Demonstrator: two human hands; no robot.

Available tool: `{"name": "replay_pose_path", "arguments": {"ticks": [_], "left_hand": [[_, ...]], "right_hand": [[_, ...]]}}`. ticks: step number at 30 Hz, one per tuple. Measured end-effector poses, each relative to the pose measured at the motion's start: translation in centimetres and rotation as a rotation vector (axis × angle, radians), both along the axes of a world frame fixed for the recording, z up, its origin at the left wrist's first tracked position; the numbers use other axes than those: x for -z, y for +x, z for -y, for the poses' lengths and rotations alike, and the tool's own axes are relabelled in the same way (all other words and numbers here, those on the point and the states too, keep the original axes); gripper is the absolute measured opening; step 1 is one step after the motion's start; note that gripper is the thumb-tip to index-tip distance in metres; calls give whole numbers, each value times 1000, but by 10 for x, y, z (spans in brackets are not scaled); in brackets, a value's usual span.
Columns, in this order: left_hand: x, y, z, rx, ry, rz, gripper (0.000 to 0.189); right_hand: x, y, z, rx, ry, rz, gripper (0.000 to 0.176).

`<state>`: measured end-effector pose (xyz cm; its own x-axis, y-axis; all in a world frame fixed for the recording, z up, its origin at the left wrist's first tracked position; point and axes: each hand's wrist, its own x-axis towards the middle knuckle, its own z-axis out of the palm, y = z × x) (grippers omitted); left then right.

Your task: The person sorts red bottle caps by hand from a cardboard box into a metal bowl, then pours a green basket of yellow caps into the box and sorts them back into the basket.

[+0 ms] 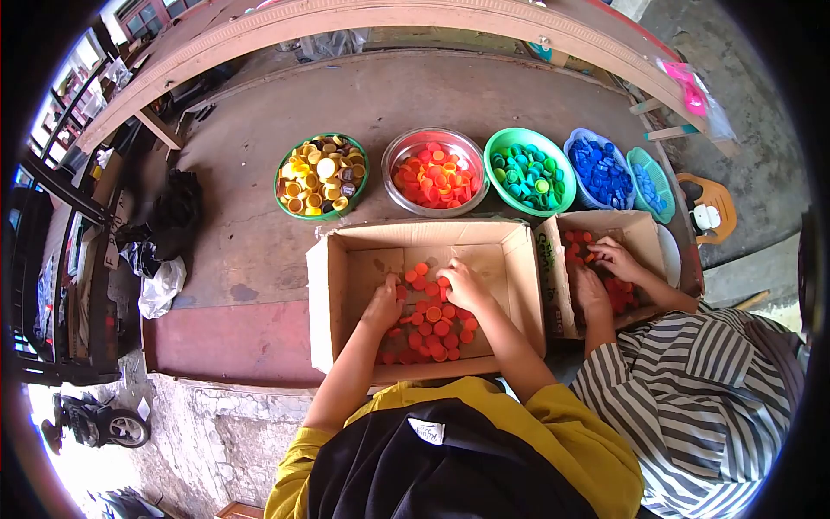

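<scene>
Brown cardboard box (327, 294) at counter's (251, 233) near edge corrals round red plastic caps (441, 330); my right hand (464, 285) lies flat, left hand (385, 303) unreadable.

Bowls (435, 210) of yellow caps (322, 177), red caps (435, 177), green caps (529, 177) and blue caps (603, 173) line the counter (259, 156); a striped-shirt person (692, 389) handles a 2nd box (635, 229).

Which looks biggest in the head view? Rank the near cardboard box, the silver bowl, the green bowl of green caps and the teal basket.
1. Cardboard box: clearly largest, though also nearest the camera.
2. Silver bowl and green bowl: look alike, not ranked.
3. Teal basket: smallest as seen, though the lens edge may squeeze it.
</scene>
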<state>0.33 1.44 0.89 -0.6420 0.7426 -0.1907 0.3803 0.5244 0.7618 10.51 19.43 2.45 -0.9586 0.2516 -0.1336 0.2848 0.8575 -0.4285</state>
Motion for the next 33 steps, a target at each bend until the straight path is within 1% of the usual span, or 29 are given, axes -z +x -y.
{"name": "replay_pose_path", "arguments": {"ticks": [1,4,7,8,10,11,13,14,17,19,21,22,24,25,27,28,29,31,33], "left_hand": [[1,-1,0,22,-16,-7,32],[-1,-1,-1,22,51,-27,34],[-3,2,-2,-13,194,-196,34],[-4,3,-2,-29,194,-153,33],[-6,1,-2,-62,193,-68,32],[-5,0,-2,-61,192,-49,32],[-4,-1,-2,-58,191,-10,32],[-4,-2,-2,-51,194,3,32],[-7,-2,-3,-28,190,31,32],[-10,-2,-4,-20,175,31,29],[-16,1,-8,-33,287,247,25],[-21,3,-11,-38,342,355,24],[-40,10,-15,-121,589,1024,24],[-51,14,-17,-163,701,1363,25],[-56,18,-21,-135,747,1492,28],[-55,18,-21,-142,767,1561,28],[-53,18,-21,-147,789,1630,28],[-51,13,-19,-141,781,1605,31],[-54,6,-15,-111,768,1571,33]], "right_hand": [[4,0,-1,-19,4,-17,29],[6,3,-4,-35,-39,-59,24],[11,2,-14,-81,-214,-119,22],[13,2,-17,-44,-395,-142,21],[-2,1,-16,30,-757,-185,19],[-14,2,-14,16,-809,-305,19],[-31,1,-13,91,-1232,-318,24],[-36,2,-12,80,-1316,-357,28],[-57,3,-9,6,-1554,-423,27],[-68,4,-5,-8,-1577,-479,27],[-74,5,-4,-18,-1644,-518,27],[-71,4,-2,5,-1489,-590,27],[-61,0,6,49,-1168,-721,27],[-64,-1,12,115,-899,-770,23],[-75,2,22,43,-513,-696,18],[-76,2,30,36,-410,-686,15],[-68,2,32,21,-373,-686,15],[-73,1,35,-8,-372,-726,15],[-80,1,38,-15,-460,-785,18]]}}
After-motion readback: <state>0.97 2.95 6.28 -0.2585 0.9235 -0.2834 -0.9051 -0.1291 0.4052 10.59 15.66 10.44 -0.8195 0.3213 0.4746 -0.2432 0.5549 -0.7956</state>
